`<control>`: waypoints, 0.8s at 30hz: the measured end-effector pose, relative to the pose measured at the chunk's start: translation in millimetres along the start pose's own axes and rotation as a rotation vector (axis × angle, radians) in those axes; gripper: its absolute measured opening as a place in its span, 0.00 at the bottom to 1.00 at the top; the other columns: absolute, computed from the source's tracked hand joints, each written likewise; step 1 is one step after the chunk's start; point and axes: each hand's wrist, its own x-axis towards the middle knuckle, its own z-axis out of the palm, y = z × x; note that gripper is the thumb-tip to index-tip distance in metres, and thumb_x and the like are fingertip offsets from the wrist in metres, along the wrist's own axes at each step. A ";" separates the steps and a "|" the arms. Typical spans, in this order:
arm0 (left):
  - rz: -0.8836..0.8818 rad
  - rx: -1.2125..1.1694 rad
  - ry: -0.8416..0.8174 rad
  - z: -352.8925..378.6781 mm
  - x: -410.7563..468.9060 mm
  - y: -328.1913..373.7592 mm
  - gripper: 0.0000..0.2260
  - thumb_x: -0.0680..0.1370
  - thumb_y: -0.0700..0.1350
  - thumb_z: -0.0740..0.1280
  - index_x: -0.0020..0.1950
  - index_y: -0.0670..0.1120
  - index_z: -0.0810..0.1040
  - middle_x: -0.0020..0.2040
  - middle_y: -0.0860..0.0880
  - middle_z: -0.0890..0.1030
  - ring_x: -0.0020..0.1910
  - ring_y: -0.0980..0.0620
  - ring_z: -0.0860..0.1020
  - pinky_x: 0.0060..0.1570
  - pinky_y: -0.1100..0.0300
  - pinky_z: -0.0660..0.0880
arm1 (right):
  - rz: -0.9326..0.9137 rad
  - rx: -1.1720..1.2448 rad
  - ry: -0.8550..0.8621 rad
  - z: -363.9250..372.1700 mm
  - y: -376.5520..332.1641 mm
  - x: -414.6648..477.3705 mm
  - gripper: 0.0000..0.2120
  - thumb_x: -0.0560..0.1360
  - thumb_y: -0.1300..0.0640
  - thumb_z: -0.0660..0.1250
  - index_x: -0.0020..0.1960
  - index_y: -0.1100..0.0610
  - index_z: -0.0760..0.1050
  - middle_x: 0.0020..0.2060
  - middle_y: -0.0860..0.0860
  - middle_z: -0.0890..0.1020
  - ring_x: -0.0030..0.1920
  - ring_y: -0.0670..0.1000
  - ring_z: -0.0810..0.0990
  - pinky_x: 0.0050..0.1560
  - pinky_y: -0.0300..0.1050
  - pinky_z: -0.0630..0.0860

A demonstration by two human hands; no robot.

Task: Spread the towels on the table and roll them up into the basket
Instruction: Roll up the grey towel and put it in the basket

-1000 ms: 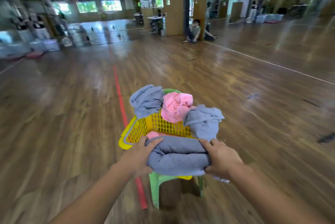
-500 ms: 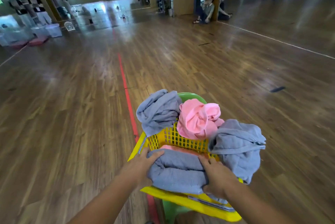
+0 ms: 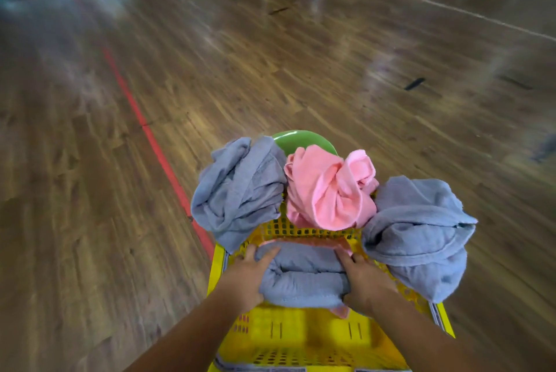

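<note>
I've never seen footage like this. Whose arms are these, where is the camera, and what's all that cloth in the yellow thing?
There is no machine here: those are a person's own two bare arms. The camera is worn on the person's head and looks forward and down, which is why the arms come in from the bottom edge. The left hand and the right hand each grip one end of a rolled grey towel, low inside a yellow basket. Three loose, bunched towels hang over the basket's far side: a grey towel on the left, a pink towel in the middle and a grey towel on the right. A green plastic piece shows behind them. Around it is wooden floor with a red line.
</note>
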 end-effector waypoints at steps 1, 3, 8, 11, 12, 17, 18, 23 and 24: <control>-0.011 -0.013 -0.021 4.9 5.3 -0.1 0.44 0.70 0.51 0.68 0.77 0.64 0.45 0.70 0.46 0.61 0.54 0.40 0.76 0.49 0.48 0.77 | 0.001 -0.005 -0.017 1.2 2.0 3.6 0.50 0.66 0.46 0.72 0.79 0.46 0.46 0.67 0.52 0.67 0.66 0.57 0.69 0.58 0.55 0.77; -0.019 -0.030 -0.073 18.3 14.6 1.0 0.44 0.68 0.55 0.68 0.78 0.64 0.47 0.70 0.47 0.60 0.56 0.40 0.76 0.54 0.47 0.76 | 0.003 -0.013 -0.081 9.8 7.4 10.2 0.51 0.63 0.43 0.73 0.78 0.46 0.47 0.66 0.51 0.68 0.64 0.58 0.72 0.56 0.53 0.76; -0.007 -0.049 -0.326 57.8 12.1 4.8 0.41 0.66 0.59 0.70 0.75 0.63 0.53 0.65 0.46 0.66 0.58 0.40 0.78 0.54 0.47 0.77 | -0.075 -0.011 -0.380 48.5 19.1 19.4 0.50 0.56 0.40 0.76 0.74 0.43 0.59 0.61 0.50 0.76 0.57 0.56 0.79 0.53 0.48 0.78; 0.017 -0.018 -0.530 73.4 10.8 1.6 0.40 0.67 0.54 0.74 0.75 0.60 0.58 0.65 0.44 0.69 0.61 0.39 0.76 0.58 0.50 0.75 | -0.119 0.053 -0.558 65.6 19.5 25.7 0.46 0.57 0.42 0.77 0.72 0.41 0.64 0.62 0.49 0.78 0.58 0.53 0.79 0.50 0.43 0.77; 0.002 -0.033 -0.558 77.3 12.8 1.2 0.38 0.70 0.54 0.74 0.75 0.59 0.59 0.66 0.44 0.69 0.62 0.39 0.75 0.59 0.51 0.74 | -0.108 0.075 -0.579 71.2 19.8 30.4 0.44 0.57 0.44 0.77 0.71 0.41 0.65 0.63 0.49 0.78 0.57 0.52 0.79 0.48 0.42 0.76; -0.096 -0.102 -0.448 97.3 37.6 2.7 0.26 0.77 0.62 0.67 0.70 0.50 0.72 0.69 0.48 0.75 0.58 0.49 0.77 0.58 0.58 0.71 | -0.090 0.088 -0.522 104.0 16.7 61.6 0.45 0.57 0.48 0.80 0.71 0.46 0.67 0.64 0.48 0.76 0.62 0.51 0.78 0.56 0.42 0.75; -0.102 -0.063 -0.382 102.8 42.8 2.3 0.26 0.77 0.65 0.64 0.68 0.49 0.75 0.67 0.48 0.76 0.55 0.51 0.77 0.56 0.59 0.70 | -0.076 0.060 -0.471 112.0 15.7 66.3 0.48 0.56 0.48 0.80 0.73 0.46 0.64 0.67 0.49 0.74 0.63 0.53 0.76 0.59 0.44 0.75; -0.348 -0.127 -0.180 131.3 55.1 0.9 0.20 0.82 0.52 0.57 0.75 0.58 0.64 0.70 0.46 0.74 0.59 0.38 0.79 0.53 0.44 0.77 | 0.002 -0.073 -0.254 152.6 18.6 75.7 0.51 0.61 0.47 0.78 0.75 0.50 0.53 0.67 0.56 0.63 0.64 0.61 0.66 0.63 0.54 0.72; -0.374 -0.138 -0.320 129.6 53.3 4.3 0.24 0.78 0.50 0.62 0.73 0.56 0.64 0.64 0.42 0.79 0.47 0.35 0.82 0.41 0.42 0.81 | -0.011 -0.089 -0.272 156.7 20.1 75.9 0.53 0.60 0.45 0.79 0.76 0.51 0.52 0.67 0.57 0.62 0.65 0.62 0.65 0.65 0.54 0.70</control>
